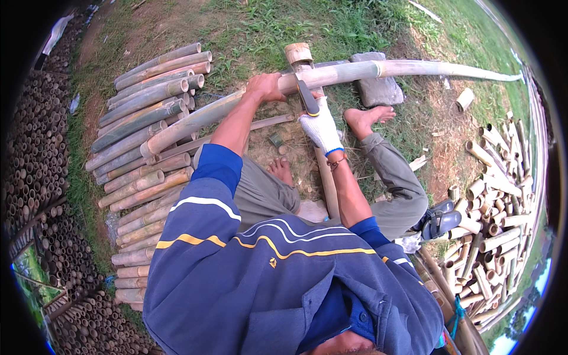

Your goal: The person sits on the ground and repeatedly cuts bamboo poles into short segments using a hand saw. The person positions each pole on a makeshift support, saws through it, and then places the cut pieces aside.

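A long, pale bamboo pole (pixel 331 76) runs across in front of me, its cut end at the left above other bamboo lengths. My left hand (pixel 266 87) is closed over the pole's upper side. In a white knit glove, my right hand (pixel 321 125) is wrapped round a hand saw (pixel 307 96), dark with a yellow patch near the grip. The saw's narrow body reaches up to the pole beside a short upright bamboo piece (pixel 299 54). Its teeth are too small to make out. Below my right hand, a bamboo support (pixel 326 183) runs between my legs.
Cut bamboo lengths (pixel 139 139) lie stacked at the left, with many bamboo ends (pixel 35 154) beyond. A grey stone block (pixel 378 86) sits under the pole. Short offcuts (pixel 491 231) are heaped at the right near dark sandals (pixel 441 220). My bare feet (pixel 368 121) rest on the ground.
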### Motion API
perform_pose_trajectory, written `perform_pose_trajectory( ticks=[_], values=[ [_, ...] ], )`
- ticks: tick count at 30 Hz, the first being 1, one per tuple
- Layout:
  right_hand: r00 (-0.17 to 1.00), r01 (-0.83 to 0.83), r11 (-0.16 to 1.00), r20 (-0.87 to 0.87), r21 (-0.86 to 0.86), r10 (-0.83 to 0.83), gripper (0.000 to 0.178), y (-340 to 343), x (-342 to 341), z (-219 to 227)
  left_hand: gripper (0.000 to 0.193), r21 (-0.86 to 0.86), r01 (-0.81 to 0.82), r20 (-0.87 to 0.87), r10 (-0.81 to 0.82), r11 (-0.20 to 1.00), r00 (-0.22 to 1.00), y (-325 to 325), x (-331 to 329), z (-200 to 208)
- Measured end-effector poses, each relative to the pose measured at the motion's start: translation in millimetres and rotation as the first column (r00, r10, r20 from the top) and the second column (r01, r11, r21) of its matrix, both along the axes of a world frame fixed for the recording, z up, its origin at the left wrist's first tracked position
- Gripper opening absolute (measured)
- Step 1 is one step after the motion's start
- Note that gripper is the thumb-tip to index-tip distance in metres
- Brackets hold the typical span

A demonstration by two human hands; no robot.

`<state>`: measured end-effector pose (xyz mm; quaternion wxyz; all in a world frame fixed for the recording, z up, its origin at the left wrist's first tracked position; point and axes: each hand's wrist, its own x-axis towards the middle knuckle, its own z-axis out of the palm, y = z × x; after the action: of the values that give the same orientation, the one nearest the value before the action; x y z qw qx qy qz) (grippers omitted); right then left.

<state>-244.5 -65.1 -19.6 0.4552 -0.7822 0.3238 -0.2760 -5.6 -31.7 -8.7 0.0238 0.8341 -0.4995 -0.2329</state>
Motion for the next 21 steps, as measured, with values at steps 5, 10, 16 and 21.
perform_pose_trajectory(
  ticks=[5, 10, 16, 21],
  values=[
    [0.995, -0.051, 0.995, -0.082, 0.083, 0.058, 0.059, 36.9, -27.9, 19.8, 0.079, -0.034, -0.035, 0.021, 0.036, 0.999, 0.999, 20.9, 17.3, -5.2],
    [0.994, 0.01, 0.957, -0.109, 0.291, 0.023, 0.06, 156.3, -214.9, 85.7, 0.075, -0.095, -0.027, -0.019, 0.025, 0.995, 1.0, 27.2, 16.4, -21.9],
    [0.974, -0.058, 0.967, -0.197, 0.248, 0.109, 0.06, 78.5, -120.1, 48.3, 0.077, -0.076, -0.055, -0.022, 0.053, 0.996, 0.998, 43.3, 16.0, -15.0],
    [0.996, -0.013, 0.979, -0.088, 0.205, 0.032, 0.047, -22.2, 23.1, 4.3, 0.081, -0.107, 0.036, 0.014, -0.034, 0.994, 0.999, 2.1, 13.4, -6.5]
  ],
)
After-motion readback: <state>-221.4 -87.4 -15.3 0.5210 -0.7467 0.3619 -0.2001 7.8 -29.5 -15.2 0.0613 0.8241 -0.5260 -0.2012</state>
